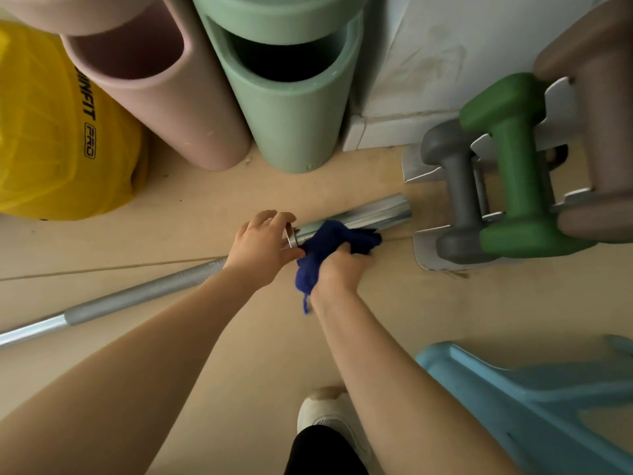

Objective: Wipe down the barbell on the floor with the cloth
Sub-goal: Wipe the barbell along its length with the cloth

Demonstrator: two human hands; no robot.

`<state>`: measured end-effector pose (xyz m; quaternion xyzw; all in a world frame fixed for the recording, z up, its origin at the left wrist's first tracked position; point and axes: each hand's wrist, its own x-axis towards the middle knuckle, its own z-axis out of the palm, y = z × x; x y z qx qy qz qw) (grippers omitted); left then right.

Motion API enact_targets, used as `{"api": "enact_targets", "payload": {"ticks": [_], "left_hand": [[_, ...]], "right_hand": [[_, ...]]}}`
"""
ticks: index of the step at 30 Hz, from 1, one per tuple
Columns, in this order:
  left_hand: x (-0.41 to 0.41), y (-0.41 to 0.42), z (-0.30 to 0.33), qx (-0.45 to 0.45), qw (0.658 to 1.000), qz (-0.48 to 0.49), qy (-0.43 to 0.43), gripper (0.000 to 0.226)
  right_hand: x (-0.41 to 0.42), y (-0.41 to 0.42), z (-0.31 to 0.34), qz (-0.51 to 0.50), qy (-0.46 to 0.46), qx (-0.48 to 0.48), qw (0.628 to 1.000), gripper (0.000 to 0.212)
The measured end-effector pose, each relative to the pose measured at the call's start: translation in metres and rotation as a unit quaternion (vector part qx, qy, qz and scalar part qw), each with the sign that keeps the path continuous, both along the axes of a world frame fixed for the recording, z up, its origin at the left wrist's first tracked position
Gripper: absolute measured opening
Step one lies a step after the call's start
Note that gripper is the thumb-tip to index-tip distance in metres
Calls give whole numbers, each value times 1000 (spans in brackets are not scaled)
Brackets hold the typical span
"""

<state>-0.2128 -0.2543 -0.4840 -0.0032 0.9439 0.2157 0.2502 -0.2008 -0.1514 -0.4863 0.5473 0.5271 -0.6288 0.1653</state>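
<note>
A silver barbell [137, 296] lies across the beige floor, running from the lower left up to its shiny sleeve end [383, 212] near the middle. My left hand [260, 248] grips the bar at the collar where shaft meets sleeve. My right hand [339, 269] holds a dark blue cloth [329, 248] bunched up and pressed against the near side of the sleeve. A corner of the cloth hangs down beside my right wrist.
A dumbbell rack [424, 169] with grey [455, 186], green [510, 159] and brownish dumbbells stands right of the sleeve end. Pink [178, 108] and green [291, 114] foam rollers and a yellow ball [51, 132] stand behind. A light blue stool [534, 389] is lower right; my white shoe [325, 416] below.
</note>
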Motion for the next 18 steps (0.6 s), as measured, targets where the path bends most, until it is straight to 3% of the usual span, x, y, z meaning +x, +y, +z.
{"api": "enact_targets", "payload": {"ticks": [2, 4, 7, 10, 12, 15, 16, 18], "left_hand": [[0, -4, -5, 18, 1000, 11, -11, 60], [0, -4, -4, 41, 998, 35, -28, 62], [-2, -4, -5, 55, 996, 55, -39, 63], [-1, -9, -7, 57, 998, 28, -18, 66], [5, -14, -4, 28, 999, 2, -34, 75], [19, -27, -7, -38, 999, 28, -13, 66], [23, -31, -9, -79, 997, 20, 10, 55], [30, -35, -14, -148, 987, -46, 50, 39]], "right_hand": [[-11, 14, -2, -46, 40, 70, 996, 46], [-12, 19, -2, -28, 112, 182, 976, 44], [21, -2, 1, 171, 199, 269, 927, 45], [46, -8, -6, 323, 280, 265, 864, 39], [49, 1, -11, 424, 338, 283, 791, 47], [34, 14, -21, 554, 391, 394, 620, 42], [23, 14, -21, 576, 393, 414, 584, 40], [-1, 10, -14, 606, 370, 415, 568, 41]]}}
